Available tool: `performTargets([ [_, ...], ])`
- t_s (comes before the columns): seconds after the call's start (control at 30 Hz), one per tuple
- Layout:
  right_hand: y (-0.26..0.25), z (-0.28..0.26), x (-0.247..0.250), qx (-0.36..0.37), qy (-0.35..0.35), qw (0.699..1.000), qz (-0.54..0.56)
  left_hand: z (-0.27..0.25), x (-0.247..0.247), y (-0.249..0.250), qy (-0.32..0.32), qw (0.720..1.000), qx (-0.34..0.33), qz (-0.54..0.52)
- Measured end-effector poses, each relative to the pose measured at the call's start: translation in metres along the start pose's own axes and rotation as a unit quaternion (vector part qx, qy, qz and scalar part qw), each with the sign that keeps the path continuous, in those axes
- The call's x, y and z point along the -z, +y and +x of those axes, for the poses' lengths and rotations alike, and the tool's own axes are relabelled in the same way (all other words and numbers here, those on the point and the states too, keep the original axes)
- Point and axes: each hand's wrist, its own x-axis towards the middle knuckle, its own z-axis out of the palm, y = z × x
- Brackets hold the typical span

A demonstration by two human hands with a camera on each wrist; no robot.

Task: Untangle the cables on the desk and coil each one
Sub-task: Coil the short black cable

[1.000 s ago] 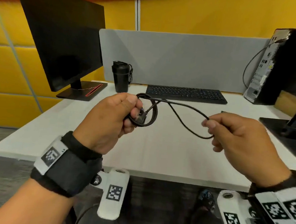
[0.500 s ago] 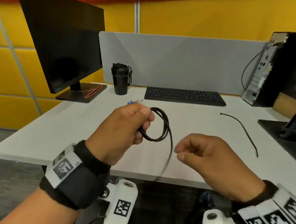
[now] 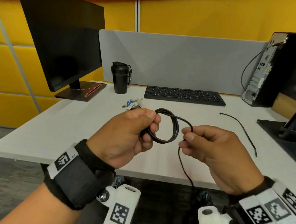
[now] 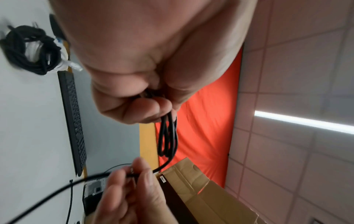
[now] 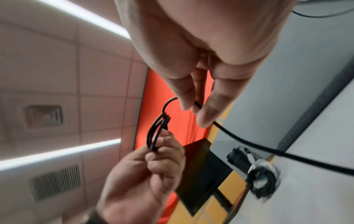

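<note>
Above the near edge of the desk (image 3: 37,134), the left hand (image 3: 124,136) grips a small coil of black cable (image 3: 169,127); the right hand (image 3: 216,151) pinches the cable's loose run just beside the coil, and the rest hangs below the desk edge. Another coiled bundle (image 3: 133,104) lies near the keyboard (image 3: 184,95); a thin black cable (image 3: 240,130) lies well to the right.

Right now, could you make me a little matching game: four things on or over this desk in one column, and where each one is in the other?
Things:
1. black cable coil
2. black bottle
3. keyboard
4. monitor

Places:
A. along the grey divider, mid-desk
B. far left corner of the desk
C. held in the left hand
D. between monitor and keyboard

Pairs: 1-C, 2-D, 3-A, 4-B
</note>
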Motion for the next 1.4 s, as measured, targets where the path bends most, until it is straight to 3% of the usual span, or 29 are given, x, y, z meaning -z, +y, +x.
performTargets([
  [0.07,-0.001,-0.002,-0.003,-0.046,-0.025,0.995,0.082,0.0,-0.005,-0.007,-0.002,0.998,-0.021,0.057],
  [0.13,-0.001,-0.003,-0.006,-0.091,-0.036,0.987,0.127,0.0,-0.01,-0.016,0.018,0.977,-0.067,0.203],
  [0.2,-0.001,-0.002,-0.004,-0.127,-0.024,0.98,0.154,0.001,-0.013,-0.024,0.018,0.956,-0.09,0.278],
  [0.37,-0.002,0.001,0.0,-0.144,-0.009,0.98,0.138,0.004,-0.018,-0.033,0.04,0.971,-0.085,0.22],
  [0.43,-0.004,-0.001,0.0,-0.058,0.079,0.993,0.066,0.007,-0.017,-0.036,0.077,0.962,-0.106,0.24],
  [0.5,-0.009,-0.005,0.001,0.107,0.159,0.976,-0.104,0.009,-0.014,-0.039,0.102,0.949,-0.12,0.274],
  [0.57,-0.013,-0.013,-0.006,0.177,0.105,0.946,-0.252,0.009,-0.014,-0.042,0.113,0.931,-0.15,0.314],
  [0.6,-0.012,-0.016,-0.012,0.152,0.058,0.947,-0.276,0.008,-0.016,-0.045,0.119,0.915,-0.18,0.341],
  [0.67,-0.009,-0.021,-0.021,0.066,0.001,0.977,-0.203,0.003,-0.023,-0.048,0.128,0.87,-0.251,0.404],
  [0.73,-0.004,-0.02,-0.023,-0.002,0.023,0.995,-0.097,-0.002,-0.03,-0.052,0.12,0.84,-0.3,0.435],
  [0.9,-0.002,-0.018,-0.02,-0.147,0.041,0.986,0.068,-0.005,-0.035,-0.058,0.1,0.831,-0.314,0.448],
  [1.0,-0.006,-0.014,-0.013,-0.214,0.004,0.962,0.17,0.0,-0.031,-0.056,0.128,0.839,-0.307,0.43],
  [1.1,-0.015,-0.003,0.005,-0.239,-0.085,0.934,0.252,0.015,-0.012,-0.044,0.202,0.892,-0.22,0.338],
  [1.17,-0.017,0.003,0.015,-0.218,-0.124,0.927,0.278,0.021,0.001,-0.034,0.226,0.924,-0.166,0.261],
  [1.3,-0.014,0.002,0.016,-0.135,-0.185,0.918,0.323,0.023,0.012,-0.028,0.236,0.928,-0.168,0.235],
  [1.4,-0.01,-0.007,0.007,-0.069,-0.231,0.945,0.221,0.025,0.016,-0.025,0.261,0.941,-0.142,0.163],
])
